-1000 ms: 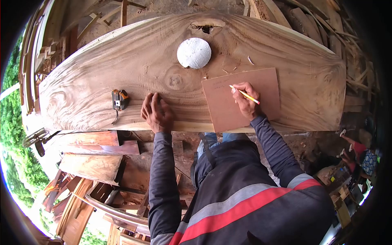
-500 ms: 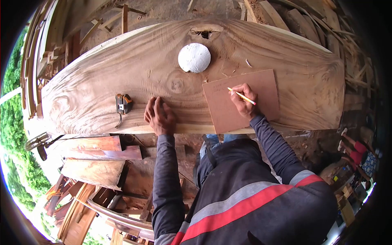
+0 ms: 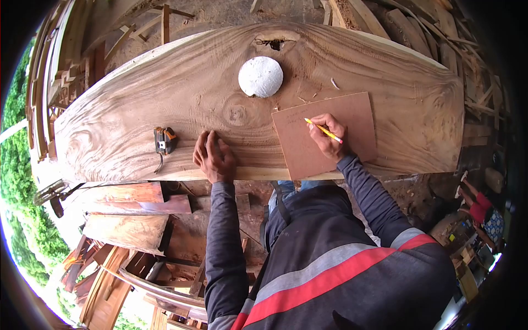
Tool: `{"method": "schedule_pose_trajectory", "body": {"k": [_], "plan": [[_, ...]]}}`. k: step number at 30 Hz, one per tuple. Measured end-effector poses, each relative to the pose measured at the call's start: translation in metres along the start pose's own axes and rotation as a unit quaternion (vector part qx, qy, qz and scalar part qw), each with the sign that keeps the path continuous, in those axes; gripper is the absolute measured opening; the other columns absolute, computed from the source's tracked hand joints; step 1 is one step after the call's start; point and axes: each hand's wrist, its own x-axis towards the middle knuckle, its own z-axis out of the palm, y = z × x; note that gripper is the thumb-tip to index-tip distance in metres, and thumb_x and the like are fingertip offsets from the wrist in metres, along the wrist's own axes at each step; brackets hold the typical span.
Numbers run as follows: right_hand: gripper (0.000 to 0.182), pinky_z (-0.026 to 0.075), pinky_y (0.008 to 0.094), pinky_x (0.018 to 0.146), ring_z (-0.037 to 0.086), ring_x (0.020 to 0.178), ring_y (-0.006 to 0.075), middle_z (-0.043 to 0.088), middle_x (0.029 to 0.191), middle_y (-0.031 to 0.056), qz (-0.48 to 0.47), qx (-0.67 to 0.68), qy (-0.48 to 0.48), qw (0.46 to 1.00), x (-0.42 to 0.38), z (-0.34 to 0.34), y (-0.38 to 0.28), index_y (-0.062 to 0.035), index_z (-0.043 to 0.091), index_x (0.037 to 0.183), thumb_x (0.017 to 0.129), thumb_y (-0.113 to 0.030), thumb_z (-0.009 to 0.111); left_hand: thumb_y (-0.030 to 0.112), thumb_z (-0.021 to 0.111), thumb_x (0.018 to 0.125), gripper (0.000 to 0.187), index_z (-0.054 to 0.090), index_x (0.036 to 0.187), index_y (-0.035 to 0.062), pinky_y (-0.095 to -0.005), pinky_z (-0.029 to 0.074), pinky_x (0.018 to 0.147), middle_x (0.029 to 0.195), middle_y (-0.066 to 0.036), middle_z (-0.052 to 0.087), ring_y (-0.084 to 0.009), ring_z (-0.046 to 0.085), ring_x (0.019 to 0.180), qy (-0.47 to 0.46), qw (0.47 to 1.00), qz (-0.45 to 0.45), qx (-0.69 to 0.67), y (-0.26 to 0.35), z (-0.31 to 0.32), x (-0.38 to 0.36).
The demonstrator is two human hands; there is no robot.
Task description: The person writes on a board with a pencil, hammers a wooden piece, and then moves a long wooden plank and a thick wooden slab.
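My right hand (image 3: 329,136) grips a yellow pencil (image 3: 323,130), its tip at the upper left part of a brown board (image 3: 352,124) that bears faint handwriting. The board lies on a large wooden slab (image 3: 203,104) with swirling grain. My left hand (image 3: 214,158) rests on the slab near its front edge, fingers stretched forward and holding nothing. Left of it sits a black and orange tape measure (image 3: 165,141) with a short end of tape out. A round white object (image 3: 260,77) lies farther back, by a dark hole (image 3: 273,43) in the slab.
Stacked timber and offcuts (image 3: 421,33) lie behind the slab at the right. Planks (image 3: 126,220) and more lumber are at the lower left. A black metal fixture (image 3: 55,197) stands near the slab's left end. Another person (image 3: 481,212) in red is at the far right.
The pencil tip has shifted very slightly to the left on the board. My left hand stays in place on the slab.
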Motion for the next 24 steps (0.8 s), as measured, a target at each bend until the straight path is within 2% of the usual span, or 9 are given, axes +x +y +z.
{"method": "schedule_pose_trajectory", "body": {"k": [4,14,16,19,24], "plan": [[0.007,0.052,0.0256,0.063,0.062,0.070,0.0099,0.067,0.082,0.0082,-0.010,-0.071,0.012,0.997,0.0022,0.0008,-0.0024,0.0001,0.061,0.087,0.082,-0.003,0.064,0.017,0.057,0.085,0.031,0.061,0.115,0.0101,-0.0415,0.031,0.101,0.125,-0.010,0.055,-0.0281,0.048,0.118,0.002,1.000,-0.001,-0.003,-0.0014,0.0010,-0.0003],[0.008,0.053,0.0271,0.063,0.065,0.071,0.0126,0.067,0.081,0.0108,-0.003,-0.075,0.001,0.997,0.0009,-0.0023,0.0047,0.0002,0.060,0.086,0.081,-0.004,0.064,0.017,0.057,0.085,0.031,0.061,0.115,0.0101,-0.0419,0.030,0.101,0.125,-0.010,0.054,-0.0286,0.048,0.117,-0.001,1.000,0.000,-0.006,-0.0015,0.0005,-0.0001],[0.006,0.053,0.0264,0.065,0.063,0.073,0.0116,0.066,0.083,0.0107,-0.010,-0.082,0.005,0.997,0.0008,-0.0011,0.0024,0.0011,0.057,0.087,0.083,-0.002,0.061,0.016,0.057,0.085,0.031,0.061,0.115,0.0100,-0.0424,0.030,0.101,0.125,-0.010,0.054,-0.0289,0.048,0.117,-0.001,1.000,-0.003,-0.008,-0.0018,0.0007,0.0000],[0.008,0.053,0.0275,0.063,0.065,0.070,0.0131,0.067,0.081,0.0117,-0.018,-0.079,0.033,0.996,-0.0007,-0.0005,0.0059,0.0002,0.058,0.085,0.080,-0.004,0.064,0.016,0.057,0.085,0.031,0.061,0.115,0.0100,-0.0428,0.030,0.101,0.125,-0.011,0.054,-0.0289,0.048,0.117,-0.002,1.000,-0.003,-0.011,-0.0013,-0.0001,0.0001],[0.008,0.053,0.0277,0.063,0.064,0.070,0.0129,0.067,0.081,0.0113,-0.005,-0.082,0.024,0.996,0.0013,-0.0010,-0.0001,0.0001,0.058,0.086,0.081,-0.004,0.064,0.016,0.058,0.084,0.032,0.061,0.115,0.0100,-0.0428,0.030,0.101,0.125,-0.011,0.054,-0.0290,0.049,0.116,-0.001,1.000,0.002,-0.010,-0.0019,0.0001,0.0001]]}}
